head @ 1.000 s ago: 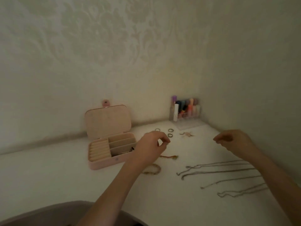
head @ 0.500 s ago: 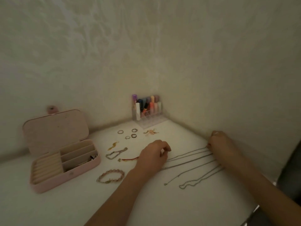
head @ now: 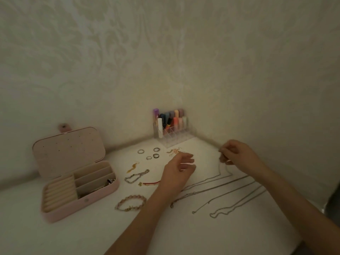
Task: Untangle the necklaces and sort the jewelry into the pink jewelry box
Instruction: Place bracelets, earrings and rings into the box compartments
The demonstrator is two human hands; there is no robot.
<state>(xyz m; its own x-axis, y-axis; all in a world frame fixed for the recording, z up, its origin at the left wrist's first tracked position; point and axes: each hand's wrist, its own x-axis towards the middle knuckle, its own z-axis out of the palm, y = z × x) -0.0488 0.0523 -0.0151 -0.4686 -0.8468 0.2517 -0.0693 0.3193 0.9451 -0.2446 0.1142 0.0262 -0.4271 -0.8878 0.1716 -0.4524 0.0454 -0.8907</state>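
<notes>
Half a second ago both hands lay low on the table among the chains; now the right hand [head: 237, 153] has lifted toward two o'clock, pinching one thin necklace [head: 223, 173] so it hangs clear of the others, while the left hand [head: 179, 167] has let go and hovers with loosely curled, empty fingers. The pink jewelry box [head: 73, 181] sits open at nine o'clock. One chain looks freed and ready to carry over.

My right hand [head: 237, 153] pinches a thin necklace chain [head: 223, 170] at right of frame, my left hand [head: 177, 172] hovers mid-frame, fingers loosely curled. Open pink jewelry box [head: 73, 183] lower left; rings [head: 149, 153] and bracelets [head: 131, 203] between.
</notes>
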